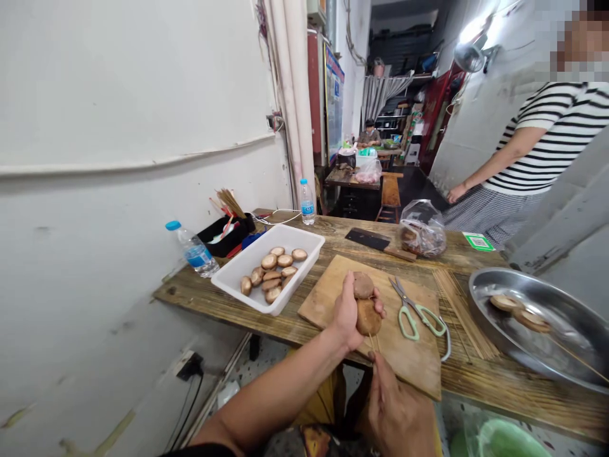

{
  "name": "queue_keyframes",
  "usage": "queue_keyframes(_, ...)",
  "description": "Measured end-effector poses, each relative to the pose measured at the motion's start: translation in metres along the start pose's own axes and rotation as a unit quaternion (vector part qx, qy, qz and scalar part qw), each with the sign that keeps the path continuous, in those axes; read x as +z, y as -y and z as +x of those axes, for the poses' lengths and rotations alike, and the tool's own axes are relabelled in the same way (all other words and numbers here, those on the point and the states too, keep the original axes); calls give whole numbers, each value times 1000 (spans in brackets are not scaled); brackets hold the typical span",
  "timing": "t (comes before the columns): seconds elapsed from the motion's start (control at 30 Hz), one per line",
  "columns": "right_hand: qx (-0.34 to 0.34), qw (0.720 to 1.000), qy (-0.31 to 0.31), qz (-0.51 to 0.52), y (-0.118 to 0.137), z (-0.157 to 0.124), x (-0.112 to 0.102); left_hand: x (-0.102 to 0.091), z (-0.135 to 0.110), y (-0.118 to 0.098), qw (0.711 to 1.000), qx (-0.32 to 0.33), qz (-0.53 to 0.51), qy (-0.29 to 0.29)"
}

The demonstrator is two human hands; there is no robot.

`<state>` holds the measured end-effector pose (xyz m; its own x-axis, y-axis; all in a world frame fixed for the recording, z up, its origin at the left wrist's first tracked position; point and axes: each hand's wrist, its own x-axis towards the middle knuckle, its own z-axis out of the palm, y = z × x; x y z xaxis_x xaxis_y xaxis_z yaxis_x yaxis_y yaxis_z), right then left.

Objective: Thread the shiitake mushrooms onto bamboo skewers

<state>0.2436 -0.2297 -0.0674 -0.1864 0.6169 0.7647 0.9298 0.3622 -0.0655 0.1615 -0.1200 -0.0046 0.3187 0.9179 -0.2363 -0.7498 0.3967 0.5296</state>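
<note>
My left hand (346,312) is closed round two brown mushrooms (366,304) threaded on thin bamboo skewers (372,344), held above a wooden cutting board (409,355). Below it, my right hand (397,412) pinches the lower ends of the skewers. A white tray (228,279) left of the board holds several more mushrooms (272,274). Green-handled scissors (416,312) lie on the board's right side.
A steel basin (480,311) with skewered mushrooms sits at the right. A cleaver (375,242), a plastic bag (422,230), two water bottles (194,251) and a black box of skewers (227,231) stand further back. A person in a striped top (547,146) stands at the right.
</note>
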Motion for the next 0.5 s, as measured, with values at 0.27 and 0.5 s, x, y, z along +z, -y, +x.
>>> queue_keyframes(0.27,22,999,46,-15,9,33,-3,-3,5,-3,999,-20,36,0)
queue_keyframes(0.5,32,995,82,44,0,37,0,-13,8,-9,999,10,40,0)
